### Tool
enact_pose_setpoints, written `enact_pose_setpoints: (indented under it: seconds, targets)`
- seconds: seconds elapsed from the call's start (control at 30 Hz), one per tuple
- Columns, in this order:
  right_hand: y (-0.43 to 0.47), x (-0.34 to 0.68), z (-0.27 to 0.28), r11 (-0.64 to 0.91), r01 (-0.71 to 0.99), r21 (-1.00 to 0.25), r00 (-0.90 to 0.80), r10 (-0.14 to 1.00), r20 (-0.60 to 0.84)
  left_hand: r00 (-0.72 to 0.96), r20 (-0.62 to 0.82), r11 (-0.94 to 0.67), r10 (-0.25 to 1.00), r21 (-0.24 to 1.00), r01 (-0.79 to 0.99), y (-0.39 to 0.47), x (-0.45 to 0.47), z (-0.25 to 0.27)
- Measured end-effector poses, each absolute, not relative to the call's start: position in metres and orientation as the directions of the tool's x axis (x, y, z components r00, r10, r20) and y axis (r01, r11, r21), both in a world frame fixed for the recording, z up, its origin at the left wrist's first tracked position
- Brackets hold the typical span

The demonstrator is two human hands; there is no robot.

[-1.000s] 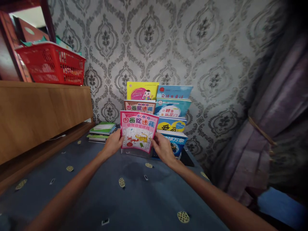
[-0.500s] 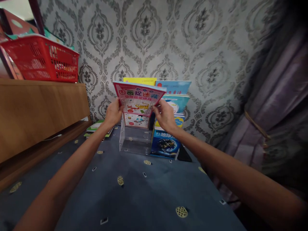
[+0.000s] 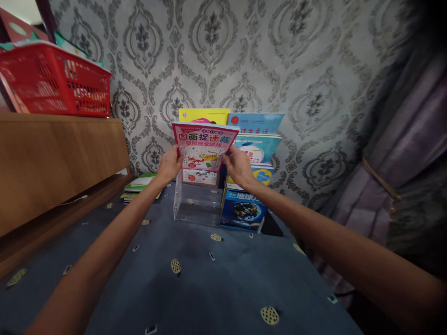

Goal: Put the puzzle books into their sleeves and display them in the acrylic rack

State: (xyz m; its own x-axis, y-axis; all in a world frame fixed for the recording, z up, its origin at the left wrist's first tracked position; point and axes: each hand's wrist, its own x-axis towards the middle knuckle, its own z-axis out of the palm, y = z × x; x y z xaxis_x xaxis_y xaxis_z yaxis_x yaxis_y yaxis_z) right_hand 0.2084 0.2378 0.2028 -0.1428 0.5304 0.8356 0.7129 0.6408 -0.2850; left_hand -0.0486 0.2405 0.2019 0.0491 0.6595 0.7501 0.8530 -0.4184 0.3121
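A pink-bordered picture book (image 3: 204,148) with a cartoon cover is gripped upright at its two side edges. My left hand (image 3: 170,164) is closed on its left edge, and my right hand (image 3: 240,166) on its right edge. The book is over the left column of a clear acrylic book rack (image 3: 197,215), in front of a yellow book (image 3: 204,113) and another cartoon-covered book (image 3: 201,177). In the rack's right column stand a light blue book (image 3: 258,122), a teal book (image 3: 267,145), a yellow-and-blue book (image 3: 263,175) and a dark blue earth book (image 3: 242,209).
The rack stands on a dark blue patterned cloth (image 3: 195,288) against a wallpapered wall (image 3: 216,60). Several books (image 3: 139,183) lie stacked left of it. A red basket (image 3: 70,79) sits on a wooden cabinet (image 3: 63,163). Purple curtains (image 3: 370,186) hang at right.
Both hands have lowered the pink-bordered book slightly into the rack's left column, covering more of the cartoon book behind. The book now leans less. The camera view has shifted a little.
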Motion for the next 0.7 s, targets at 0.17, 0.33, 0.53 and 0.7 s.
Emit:
enact_pose_setpoints:
  seconds: [0.17, 0.33, 0.53, 0.7]
  targets:
    - [0.243, 0.210, 0.199, 0.639, 0.714, -0.288, -0.189, 0.571, 0.799, 0.065, 0.697, -0.417, 0.715, 0.349, 0.839, 0.249, -0.051, 0.191]
    - [0.244, 0.205, 0.195, 0.663, 0.688, -0.295, -0.149, 0.527, 0.837, -0.007, 0.649, -0.344, 0.761, 0.412, 0.843, 0.254, -0.046, 0.183]
    - [0.243, 0.202, 0.194, 0.678, 0.693, -0.245, -0.177, 0.489, 0.854, -0.051, 0.648, -0.341, 0.760, 0.465, 0.817, 0.256, -0.042, 0.175]
    - [0.243, 0.202, 0.196, 0.656, 0.718, -0.234, -0.186, 0.505, 0.843, -0.063, 0.662, -0.392, 0.747, 0.514, 0.763, 0.262, -0.043, 0.173]
